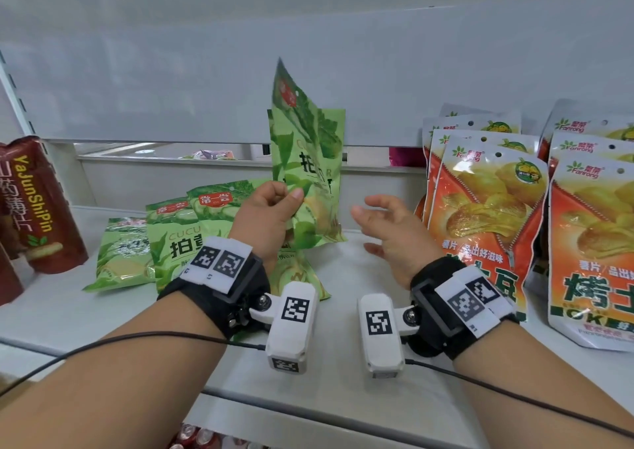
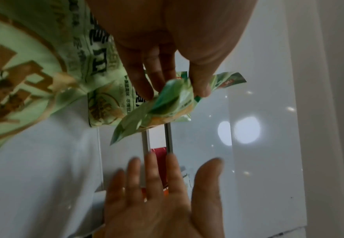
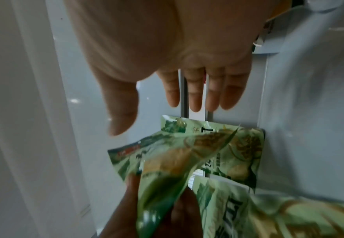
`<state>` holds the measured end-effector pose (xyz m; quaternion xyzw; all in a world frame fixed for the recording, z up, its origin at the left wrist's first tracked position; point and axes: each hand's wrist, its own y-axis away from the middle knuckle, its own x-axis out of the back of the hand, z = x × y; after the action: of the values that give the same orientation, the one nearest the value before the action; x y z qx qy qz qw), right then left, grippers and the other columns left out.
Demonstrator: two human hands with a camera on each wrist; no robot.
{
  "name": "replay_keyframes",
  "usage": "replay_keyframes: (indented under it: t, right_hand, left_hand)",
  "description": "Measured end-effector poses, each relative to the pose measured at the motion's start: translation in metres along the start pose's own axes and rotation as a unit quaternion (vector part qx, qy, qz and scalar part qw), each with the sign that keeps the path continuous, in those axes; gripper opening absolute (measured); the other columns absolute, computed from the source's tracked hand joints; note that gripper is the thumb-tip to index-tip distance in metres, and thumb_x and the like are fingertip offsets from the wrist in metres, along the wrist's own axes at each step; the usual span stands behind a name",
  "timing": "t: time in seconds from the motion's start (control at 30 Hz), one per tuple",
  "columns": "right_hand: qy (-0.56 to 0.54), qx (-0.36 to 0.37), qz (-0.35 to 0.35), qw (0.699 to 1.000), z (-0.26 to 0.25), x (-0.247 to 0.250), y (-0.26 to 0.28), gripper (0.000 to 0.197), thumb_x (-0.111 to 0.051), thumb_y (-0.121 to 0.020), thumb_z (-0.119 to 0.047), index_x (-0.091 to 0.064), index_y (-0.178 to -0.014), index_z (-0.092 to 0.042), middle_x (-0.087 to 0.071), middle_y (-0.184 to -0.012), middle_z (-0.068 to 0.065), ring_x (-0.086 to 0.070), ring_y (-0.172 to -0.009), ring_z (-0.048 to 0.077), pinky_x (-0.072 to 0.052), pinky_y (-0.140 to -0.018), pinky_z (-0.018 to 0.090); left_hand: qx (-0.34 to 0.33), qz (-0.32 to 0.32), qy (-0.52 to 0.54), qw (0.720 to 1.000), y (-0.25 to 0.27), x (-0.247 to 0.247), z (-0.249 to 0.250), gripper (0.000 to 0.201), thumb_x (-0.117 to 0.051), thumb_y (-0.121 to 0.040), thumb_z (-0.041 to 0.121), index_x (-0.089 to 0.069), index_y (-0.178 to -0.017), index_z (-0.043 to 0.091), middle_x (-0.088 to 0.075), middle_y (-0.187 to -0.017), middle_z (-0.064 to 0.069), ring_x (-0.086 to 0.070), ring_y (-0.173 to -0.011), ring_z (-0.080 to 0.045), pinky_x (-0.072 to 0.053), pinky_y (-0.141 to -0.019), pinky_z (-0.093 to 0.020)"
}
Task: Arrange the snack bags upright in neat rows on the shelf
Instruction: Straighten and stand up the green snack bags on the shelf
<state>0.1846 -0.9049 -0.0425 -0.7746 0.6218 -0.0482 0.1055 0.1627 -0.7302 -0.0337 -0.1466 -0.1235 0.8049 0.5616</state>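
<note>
Fingers of left hand (image 1: 266,213) pinch green snack bag (image 1: 308,160) upright at frame centre over white shelf (image 1: 343,311); its lower left edge is hidden by that hand. Right hand (image 1: 386,225) spread, holding nothing, just right of the bag. Orange bags (image 1: 487,208) stand at right, cut off by the edge.

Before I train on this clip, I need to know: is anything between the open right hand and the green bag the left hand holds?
Nothing visible. The right hand is apart from the held green bag, which the left hand pinches, with only bare shelf showing in the gap.
</note>
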Motion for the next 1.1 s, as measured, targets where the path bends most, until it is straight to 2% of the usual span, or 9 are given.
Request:
replay_keyframes:
  t: [0.07,0.17,0.27,0.47,0.57,0.7,0.83,1.0,1.1]
  right_hand:
    - [-0.007,-0.018,-0.072,0.997,-0.001,-0.008,0.006,0.078,-0.072,-0.054,-0.052,-0.042,-0.122,-0.027,-0.058,-0.110,-0.003,-0.059,-0.096,0.011,-0.048,-0.076,0.031]
    - [-0.017,-0.018,-0.094,0.995,0.004,-0.010,0.006,0.062,-0.077,-0.070,-0.024,-0.044,-0.123,-0.022,-0.064,-0.107,-0.002,-0.067,-0.090,0.016,-0.056,-0.070,0.031]
    - [-0.056,-0.022,-0.062,0.996,0.004,-0.002,0.004,0.041,-0.058,-0.088,-0.001,-0.047,-0.123,-0.018,-0.062,-0.108,-0.002,-0.067,-0.086,0.016,-0.059,-0.065,0.031]
    - [-0.081,-0.008,-0.066,0.994,0.004,0.006,0.002,0.022,-0.055,-0.092,-0.014,-0.055,-0.110,-0.028,-0.068,-0.095,-0.011,-0.068,-0.076,0.008,-0.055,-0.050,0.027]
    - [-0.068,-0.007,-0.039,0.997,0.001,0.004,0.000,0.018,-0.049,-0.095,-0.031,-0.061,-0.108,-0.029,-0.072,-0.100,-0.008,-0.069,-0.090,0.014,-0.058,-0.069,0.037]
    - [-0.042,-0.016,0.013,0.999,0.001,0.004,-0.005,0.041,-0.041,-0.099,-0.032,-0.052,-0.131,-0.009,-0.058,-0.130,0.011,-0.053,-0.122,0.026,-0.038,-0.107,0.048]
    - [-0.033,-0.006,0.008,0.999,0.004,0.003,-0.006,0.041,-0.042,-0.098,-0.032,-0.052,-0.131,-0.010,-0.057,-0.131,0.010,-0.052,-0.123,0.024,-0.037,-0.108,0.046]
    - [-0.107,0.030,0.026,0.993,0.001,0.013,-0.010,0.014,-0.051,-0.094,-0.015,-0.064,-0.092,-0.018,-0.073,-0.085,0.000,-0.069,-0.082,0.018,-0.056,-0.073,0.032]
    - [-0.132,0.041,0.044,0.989,0.000,0.016,-0.010,0.015,-0.050,-0.094,-0.007,-0.063,-0.092,-0.014,-0.070,-0.091,0.005,-0.066,-0.088,0.022,-0.054,-0.082,0.039]
  left_hand:
    - [0.010,-0.062,0.025,0.998,0.005,-0.009,0.002,0.027,-0.060,-0.092,0.022,-0.063,-0.065,0.025,-0.062,-0.072,0.005,-0.060,-0.066,-0.009,-0.051,-0.052,-0.025]
    - [0.015,-0.125,0.048,0.991,0.009,-0.017,0.003,0.028,-0.052,-0.089,0.043,-0.071,-0.077,0.025,-0.071,-0.084,0.006,-0.066,-0.078,-0.007,-0.054,-0.062,-0.022]
    - [-0.003,-0.056,0.015,0.998,0.003,-0.015,0.001,0.024,-0.049,-0.095,0.041,-0.067,-0.087,0.028,-0.068,-0.089,0.007,-0.063,-0.081,-0.009,-0.050,-0.067,-0.024]
    - [0.082,-0.032,-0.003,0.996,-0.005,-0.003,-0.012,0.041,-0.069,-0.078,0.040,-0.063,-0.110,0.015,-0.070,-0.104,-0.005,-0.066,-0.094,-0.021,-0.054,-0.084,-0.038]
    - [0.071,-0.049,0.018,0.996,-0.001,0.000,-0.013,0.005,-0.067,-0.086,0.020,-0.067,-0.088,0.015,-0.074,-0.085,-0.007,-0.070,-0.077,-0.024,-0.058,-0.070,-0.036]
    - [0.045,-0.054,0.022,0.997,0.000,0.003,-0.013,0.023,-0.067,-0.086,0.015,-0.058,-0.107,0.010,-0.074,-0.083,-0.007,-0.071,-0.074,-0.021,-0.058,-0.063,-0.032]
    - [0.027,-0.062,0.025,0.997,0.002,0.005,-0.014,0.024,-0.067,-0.085,0.011,-0.055,-0.106,0.012,-0.073,-0.073,0.000,-0.070,-0.066,-0.014,-0.057,-0.059,-0.028]
    - [0.026,-0.092,-0.009,0.995,0.004,0.007,-0.019,0.026,-0.070,-0.082,0.007,-0.055,-0.094,0.024,-0.069,-0.085,0.008,-0.064,-0.071,0.010,-0.050,-0.058,-0.009]
    - [0.049,-0.121,0.001,0.991,0.006,0.005,-0.015,0.045,-0.080,-0.071,0.021,-0.058,-0.109,0.012,-0.071,-0.100,-0.011,-0.068,-0.087,-0.016,-0.056,-0.076,-0.029]
